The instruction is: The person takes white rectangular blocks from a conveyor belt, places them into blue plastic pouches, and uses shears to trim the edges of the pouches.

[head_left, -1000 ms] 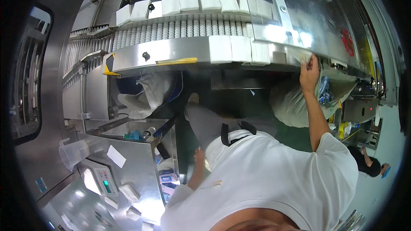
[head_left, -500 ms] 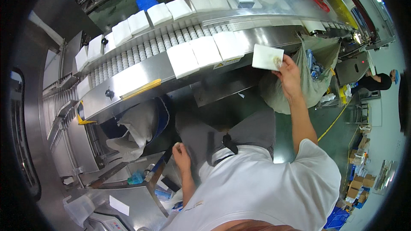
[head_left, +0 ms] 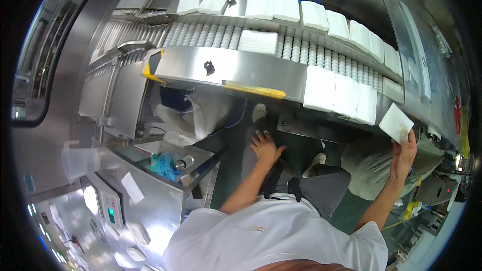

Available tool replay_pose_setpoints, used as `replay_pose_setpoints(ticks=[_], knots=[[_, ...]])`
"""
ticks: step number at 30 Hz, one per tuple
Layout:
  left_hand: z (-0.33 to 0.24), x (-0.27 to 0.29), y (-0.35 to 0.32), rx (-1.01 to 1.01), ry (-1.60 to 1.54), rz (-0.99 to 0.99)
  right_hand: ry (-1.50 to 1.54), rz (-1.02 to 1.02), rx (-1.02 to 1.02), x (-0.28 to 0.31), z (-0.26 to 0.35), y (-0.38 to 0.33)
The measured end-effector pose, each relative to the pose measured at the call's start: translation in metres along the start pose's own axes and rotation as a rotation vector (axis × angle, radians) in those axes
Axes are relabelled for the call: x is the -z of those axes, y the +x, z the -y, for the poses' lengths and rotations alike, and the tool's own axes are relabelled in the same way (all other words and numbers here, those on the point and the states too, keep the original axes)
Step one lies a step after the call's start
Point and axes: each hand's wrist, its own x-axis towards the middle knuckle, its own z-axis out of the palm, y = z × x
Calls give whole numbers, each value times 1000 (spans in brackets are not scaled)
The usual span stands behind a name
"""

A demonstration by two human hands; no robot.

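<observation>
I am looking down over a white shirt (head_left: 281, 236) at a curved steel conveyor (head_left: 236, 68) whose rollers are carrying white flat packs. My right hand (head_left: 404, 154) is reaching out to the right, fingers curled up around the lower edge of one white pack (head_left: 396, 122), which it is gripping and holding tilted in the air, just off the outer edge of the conveyor and clear of the rollers. The pack is showing a faint yellowish mark near its lower corner.

My left hand (head_left: 264, 146) is hanging lower, near the middle of the view, with fingers spread loosely and nothing in it; it is resting on or just above my grey-trousered thigh (head_left: 326, 190), and I cannot tell which.

Three more packs (head_left: 340, 94) are lying side by side at the near rim of the conveyor, just left of the held one. A single pack (head_left: 257, 41) is sitting farther back on the rollers, and a long row of packs (head_left: 321, 16) is running along the far side. A yellow strip (head_left: 254, 90) is edging the steel guard below. Down to the left, a blue cloth (head_left: 164, 164) is lying on a steel bench (head_left: 150, 200), beside a control panel with a green light (head_left: 111, 214).
</observation>
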Motion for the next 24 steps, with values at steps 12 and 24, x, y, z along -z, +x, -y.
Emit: replay_pose_setpoints(ticks=[12,24], knots=[[53,20,83,270,-146,183,-124,43,-45,15,-8,93],[65,52,83,270,-269,104,-254,41,-40,-42,-23,140]])
